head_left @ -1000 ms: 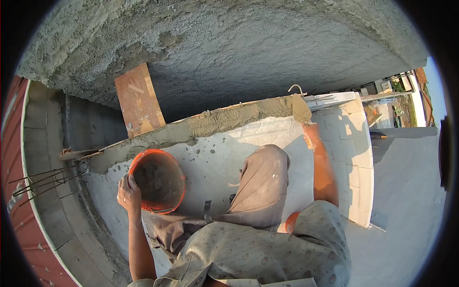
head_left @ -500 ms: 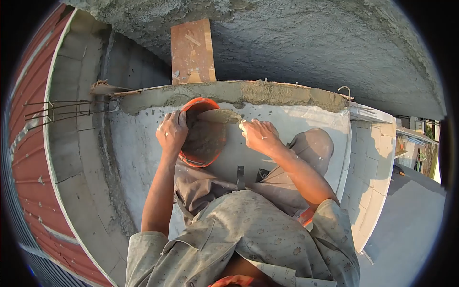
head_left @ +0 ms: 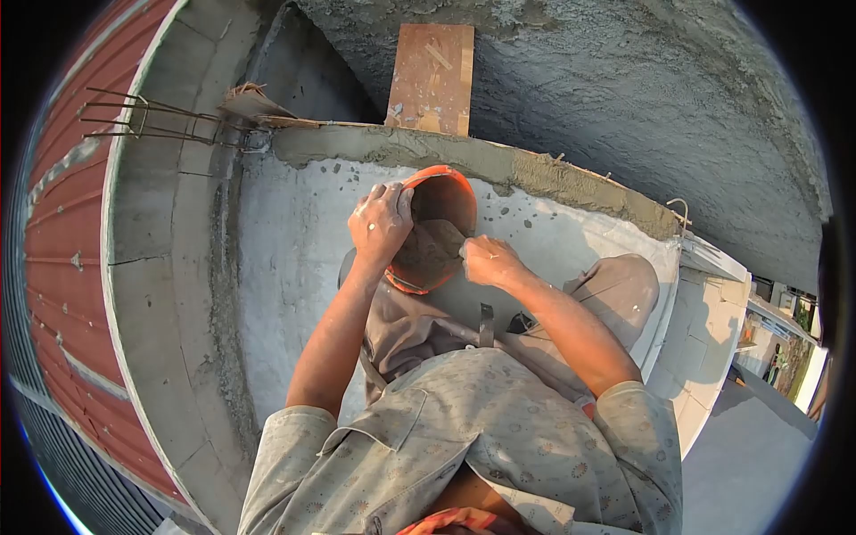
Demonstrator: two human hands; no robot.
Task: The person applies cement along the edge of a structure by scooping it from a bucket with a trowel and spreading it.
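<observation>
My left hand [head_left: 382,221] grips the left rim of an orange bucket [head_left: 469,198], which tilts toward me. Grey wet mortar [head_left: 417,266] lies inside it. My right hand [head_left: 492,261] is closed around the handle of a trowel [head_left: 443,235], most of the handle hidden in the fist. The trowel's blade is inside the bucket, against the mortar and coated with it. Beyond the bucket runs a band of fresh mortar [head_left: 535,171] along the far edge of the pale slab [head_left: 294,214].
A wooden board [head_left: 432,80] stands at the far edge, before a rough grey plastered wall [head_left: 624,107]. Rebar rods [head_left: 152,116] jut out at the left, near red metal sheeting [head_left: 76,267]. A bent metal hook [head_left: 682,209] sticks up at the right. My bent knee [head_left: 629,285] is nearby.
The trowel blade has gone from the bucket's upper rim down into the mortar, my right hand lowering with it. The bucket tilts differently. The whole view has shifted and turned slightly.
</observation>
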